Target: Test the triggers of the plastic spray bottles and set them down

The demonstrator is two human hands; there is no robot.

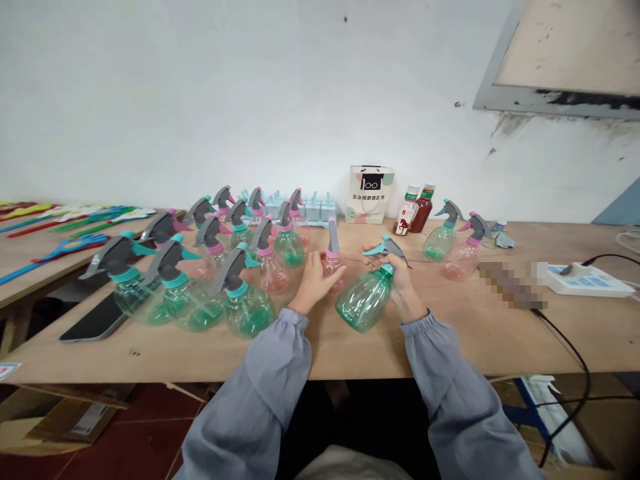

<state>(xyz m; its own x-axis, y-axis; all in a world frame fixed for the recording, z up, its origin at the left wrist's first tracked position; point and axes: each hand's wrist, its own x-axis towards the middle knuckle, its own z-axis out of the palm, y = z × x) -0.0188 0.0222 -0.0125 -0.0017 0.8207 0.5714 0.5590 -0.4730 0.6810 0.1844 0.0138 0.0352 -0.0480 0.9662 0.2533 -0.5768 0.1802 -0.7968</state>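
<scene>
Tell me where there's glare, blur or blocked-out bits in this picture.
Head view: bright glints streak the green spray bottle in the right hand; head view: a pixelated patch hides something beside the white power strip; head view: soft light on the wall.

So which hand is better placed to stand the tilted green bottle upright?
Probably the right hand: it grips the green bottle near the neck, while the left hand is occupied holding a pink bottle.

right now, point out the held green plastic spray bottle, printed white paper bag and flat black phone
Held green plastic spray bottle (364, 301): head view, body
Printed white paper bag (369, 201): head view, front
Flat black phone (95, 321): head view, top face
</scene>
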